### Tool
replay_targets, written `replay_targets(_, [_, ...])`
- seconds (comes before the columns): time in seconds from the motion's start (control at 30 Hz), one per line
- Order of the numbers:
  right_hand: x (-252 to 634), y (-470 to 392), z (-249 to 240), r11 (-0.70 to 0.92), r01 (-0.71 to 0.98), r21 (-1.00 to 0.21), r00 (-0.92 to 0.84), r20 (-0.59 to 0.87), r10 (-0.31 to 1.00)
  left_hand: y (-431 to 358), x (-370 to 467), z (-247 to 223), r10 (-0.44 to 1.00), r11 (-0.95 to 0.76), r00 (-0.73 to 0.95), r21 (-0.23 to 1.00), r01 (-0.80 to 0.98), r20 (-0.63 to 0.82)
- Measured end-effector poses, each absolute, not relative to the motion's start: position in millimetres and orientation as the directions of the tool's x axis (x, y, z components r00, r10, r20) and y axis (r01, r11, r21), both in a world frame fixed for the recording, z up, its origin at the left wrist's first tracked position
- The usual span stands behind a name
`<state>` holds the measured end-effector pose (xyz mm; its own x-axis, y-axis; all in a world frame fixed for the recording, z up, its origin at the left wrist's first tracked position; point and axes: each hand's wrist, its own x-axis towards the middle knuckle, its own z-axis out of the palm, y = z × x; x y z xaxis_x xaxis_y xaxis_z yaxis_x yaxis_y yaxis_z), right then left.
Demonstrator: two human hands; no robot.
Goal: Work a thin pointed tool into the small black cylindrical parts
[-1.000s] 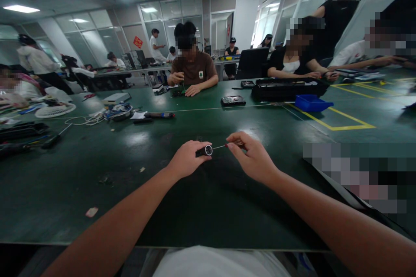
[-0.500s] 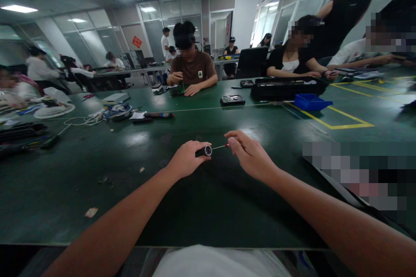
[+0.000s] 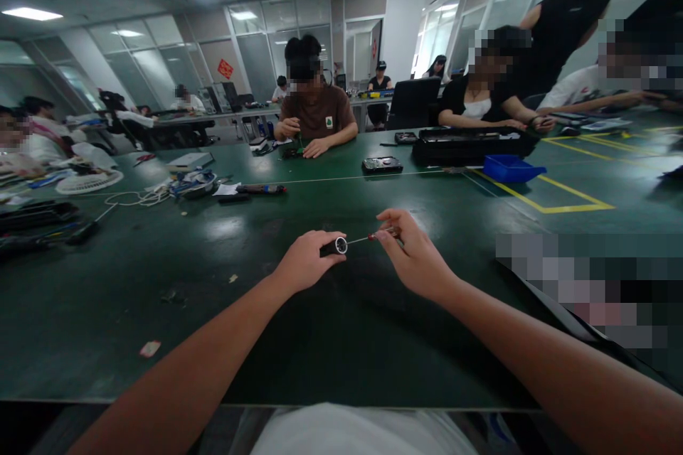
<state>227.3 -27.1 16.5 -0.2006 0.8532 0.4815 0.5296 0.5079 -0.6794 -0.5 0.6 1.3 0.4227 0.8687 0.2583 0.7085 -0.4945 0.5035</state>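
Observation:
My left hand [image 3: 308, 261] is closed round a short black cylinder [image 3: 331, 247] with a silver-rimmed round end, which looks like a flashlight head; the rim faces right and toward me. From the right, my right hand [image 3: 413, 252] grips a thin screwdriver [image 3: 372, 236] by its red handle, between thumb and fingers. Its metal shaft points left, and the tip reaches the cylinder's rimmed end. Whether the tip sits inside or only touches the rim I cannot tell. Both hands are held just above the green table [image 3: 341, 341].
Across the table sits a person in a brown shirt [image 3: 320, 114]. A hard-drive-like metal box [image 3: 382, 165] and a blue bin [image 3: 512, 168] lie ahead to the right. Ahead to the left are a black-and-red tool [image 3: 261, 189], bundled cables [image 3: 192, 183] and a white fan-like part [image 3: 89, 182].
My right fingers have shifted slightly up and spread more round the screwdriver handle, showing more of it. The left hand and the black cylinder have hardly moved.

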Motion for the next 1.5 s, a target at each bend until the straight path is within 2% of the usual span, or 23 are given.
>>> replay_targets(0.23, [230, -19, 15, 0.42, 0.425, -0.802, -0.161, 0.39, 0.907, 1, -2, 0, 0.849, -0.528, 0.442, 0.485, 0.697, 0.29])
replay_targets(0.33, [230, -7, 6, 0.267, 0.166, -0.949, -0.063, 0.26, 0.964, 2, -4, 3, 0.77, -0.634, 0.526, 0.347, 0.691, 0.361])
replay_targets(0.4, [231, 0, -1, 0.159, 0.005, -0.987, 0.011, 0.159, 0.987, 4, -5, 3, 0.754, -0.642, 0.531, 0.263, 0.721, 0.385])
replay_targets(0.43, [231, 3, -4, 0.156, -0.005, -0.988, 0.047, 0.155, 0.987, 6, -6, 3, 0.772, -0.618, 0.513, 0.255, 0.743, 0.377])
replay_targets(0.57, [230, 2, -6, 0.223, 0.108, -0.969, 0.083, 0.232, 0.969, 10, -9, -1, 0.855, -0.517, 0.444, 0.355, 0.779, 0.269])
replay_targets(0.73, [226, -12, 7, 0.304, 0.296, -0.906, 0.056, 0.334, 0.941, 8, -6, 0, 0.873, -0.488, 0.41, 0.438, 0.755, 0.266])
replay_targets(0.87, [227, -13, 10, 0.335, 0.242, -0.911, 0.082, 0.364, 0.928, 4, -3, 1, 0.905, -0.425, 0.346, 0.549, 0.719, 0.248])
replay_targets(1.0, [230, -10, 10, 0.346, 0.19, -0.919, 0.103, 0.37, 0.923, -2, 1, 5, 0.911, -0.407, 0.36, 0.585, 0.702, 0.202])
replay_targets(1.13, [232, -13, 14, 0.367, 0.191, -0.911, 0.122, 0.393, 0.912, -9, 8, 13, 0.891, -0.415, 0.444, 0.556, 0.72, 0.091])
replay_targets(1.27, [233, -17, 17, 0.392, 0.249, -0.886, 0.11, 0.428, 0.897, -10, 19, 15, 0.884, -0.409, 0.467, 0.452, 0.793, -0.019])
replay_targets(1.5, [233, -17, 16, 0.424, 0.332, -0.843, 0.109, 0.481, 0.87, 0, 35, 3, 0.863, -0.468, 0.504, 0.336, 0.817, -0.023])
